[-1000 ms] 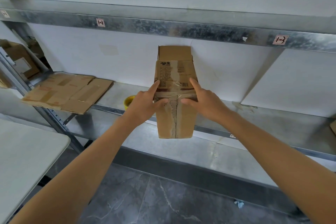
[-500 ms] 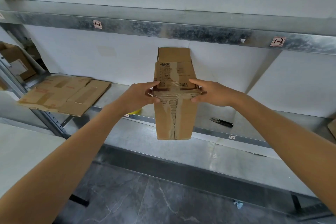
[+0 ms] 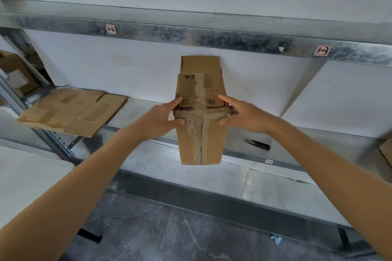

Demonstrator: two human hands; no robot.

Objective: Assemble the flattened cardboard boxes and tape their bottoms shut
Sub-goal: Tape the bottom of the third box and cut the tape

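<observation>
Metal shelving (image 3: 212,38) fills the view; the cardboard box (image 3: 201,140) is held upright at centre, its label print too blurred to read, another carton (image 3: 387,152) cut off at 3 o'clock. Left hand (image 3: 163,116) and right hand (image 3: 244,115) each pinch its creased sides — grip unchanged since half a second ago.
</observation>
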